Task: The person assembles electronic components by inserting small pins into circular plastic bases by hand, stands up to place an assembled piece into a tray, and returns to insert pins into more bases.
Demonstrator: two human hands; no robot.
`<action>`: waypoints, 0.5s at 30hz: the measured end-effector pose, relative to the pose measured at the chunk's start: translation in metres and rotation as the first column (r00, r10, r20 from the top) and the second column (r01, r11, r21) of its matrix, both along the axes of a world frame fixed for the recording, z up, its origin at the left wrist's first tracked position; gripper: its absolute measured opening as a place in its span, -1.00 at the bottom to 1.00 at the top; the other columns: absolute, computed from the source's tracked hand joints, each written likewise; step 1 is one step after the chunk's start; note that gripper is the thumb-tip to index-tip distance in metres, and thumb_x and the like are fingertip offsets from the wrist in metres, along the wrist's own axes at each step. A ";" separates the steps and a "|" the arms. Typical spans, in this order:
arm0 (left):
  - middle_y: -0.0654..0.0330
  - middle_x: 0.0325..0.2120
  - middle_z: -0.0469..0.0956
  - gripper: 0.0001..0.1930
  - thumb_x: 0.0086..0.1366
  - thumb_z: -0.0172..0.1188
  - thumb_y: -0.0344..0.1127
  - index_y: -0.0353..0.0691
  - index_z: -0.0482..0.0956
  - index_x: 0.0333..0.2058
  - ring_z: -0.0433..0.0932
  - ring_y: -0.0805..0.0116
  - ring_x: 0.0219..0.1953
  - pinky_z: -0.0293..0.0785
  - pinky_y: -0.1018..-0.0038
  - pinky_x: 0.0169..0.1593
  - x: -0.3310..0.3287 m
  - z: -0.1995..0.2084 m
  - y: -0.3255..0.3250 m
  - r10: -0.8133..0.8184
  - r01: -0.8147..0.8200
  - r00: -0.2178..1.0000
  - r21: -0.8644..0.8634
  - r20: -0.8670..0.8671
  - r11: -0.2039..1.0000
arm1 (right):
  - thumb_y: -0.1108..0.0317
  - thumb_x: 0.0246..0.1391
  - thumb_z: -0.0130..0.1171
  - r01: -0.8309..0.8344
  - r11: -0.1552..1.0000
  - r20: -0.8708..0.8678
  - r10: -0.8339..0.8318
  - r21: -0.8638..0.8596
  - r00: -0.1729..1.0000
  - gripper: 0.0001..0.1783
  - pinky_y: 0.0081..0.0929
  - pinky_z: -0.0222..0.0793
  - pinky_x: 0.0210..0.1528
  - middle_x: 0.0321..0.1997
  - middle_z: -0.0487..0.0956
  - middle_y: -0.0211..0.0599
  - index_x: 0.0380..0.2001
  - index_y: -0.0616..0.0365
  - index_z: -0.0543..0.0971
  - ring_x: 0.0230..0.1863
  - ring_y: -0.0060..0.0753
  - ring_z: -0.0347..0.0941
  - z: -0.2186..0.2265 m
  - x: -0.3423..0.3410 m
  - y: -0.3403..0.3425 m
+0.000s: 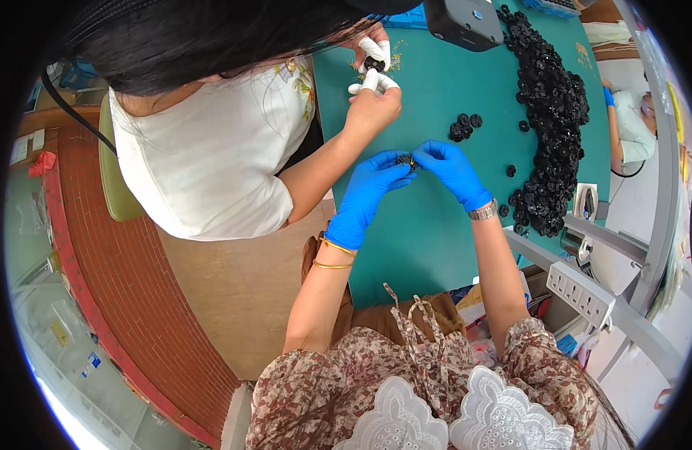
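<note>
In blue gloves, both my hands meet over the green tabletop (428, 240). My left hand (376, 176) grips a small round black part (407, 160) with bits of gold colour on it. The fingers of my right hand (449, 169) pinch at the right edge of that same part; whether they hold a separate tiny piece is too small to make out. Just beyond my hands lies a little cluster of similar black round parts (461, 129). To the right a long heap of them (548, 127) curves along the table.
At left a co-worker in a white top (203, 165) holds a black part (374, 64) in fingers with white covers, beside scattered gold-coloured bits (397, 56). A grey rail with a power strip (580, 295) runs at right. A dark box-shaped device (466, 24) overhangs the far edge.
</note>
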State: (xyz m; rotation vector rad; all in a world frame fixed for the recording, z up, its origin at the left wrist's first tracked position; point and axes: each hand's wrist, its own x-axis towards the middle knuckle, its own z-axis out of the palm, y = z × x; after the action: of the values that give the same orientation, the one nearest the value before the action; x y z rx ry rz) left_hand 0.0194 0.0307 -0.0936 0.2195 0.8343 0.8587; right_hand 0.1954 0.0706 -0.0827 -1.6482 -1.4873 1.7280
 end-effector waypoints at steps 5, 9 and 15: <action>0.09 -0.24 0.48 -0.72 0.15 0.11 -0.47 -0.42 0.41 -0.14 0.51 0.36 -0.20 0.46 0.55 -0.09 0.001 -0.001 -0.001 -0.007 0.007 1.000 0.015 0.003 1.000 | 0.15 0.03 0.11 0.008 1.000 0.012 -0.008 0.006 1.000 -0.66 -0.65 0.28 -0.30 -0.46 0.49 -0.45 -0.37 0.28 0.53 -0.41 -0.70 0.31 -0.001 0.001 -0.001; 0.09 -0.23 0.48 -0.72 0.16 0.10 -0.47 -0.42 0.41 -0.14 0.51 0.36 -0.20 0.46 0.55 -0.09 0.002 -0.002 -0.001 -0.012 0.012 1.000 0.019 -0.009 1.000 | 0.15 0.03 0.11 0.009 1.000 -0.007 -0.009 0.006 1.000 -0.66 -0.66 0.28 -0.30 -0.46 0.49 -0.45 -0.37 0.28 0.53 -0.41 -0.70 0.31 -0.001 0.002 -0.002; 0.09 -0.23 0.49 -0.72 0.17 0.07 -0.46 -0.42 0.40 -0.13 0.50 0.35 -0.17 0.44 0.52 -0.05 0.002 0.006 -0.001 -0.002 0.001 0.999 0.010 0.032 1.000 | 0.16 0.03 0.11 0.036 0.999 -0.003 -0.036 0.011 0.999 -0.66 -0.66 0.28 -0.31 -0.46 0.49 -0.46 -0.37 0.29 0.53 -0.41 -0.71 0.30 0.002 0.004 -0.002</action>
State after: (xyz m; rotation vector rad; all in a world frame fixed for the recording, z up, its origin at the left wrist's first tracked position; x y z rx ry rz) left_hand 0.0210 0.0293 -0.0873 0.2149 0.8003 0.8632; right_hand 0.1992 0.0690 -0.0812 -1.6563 -1.4546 1.6994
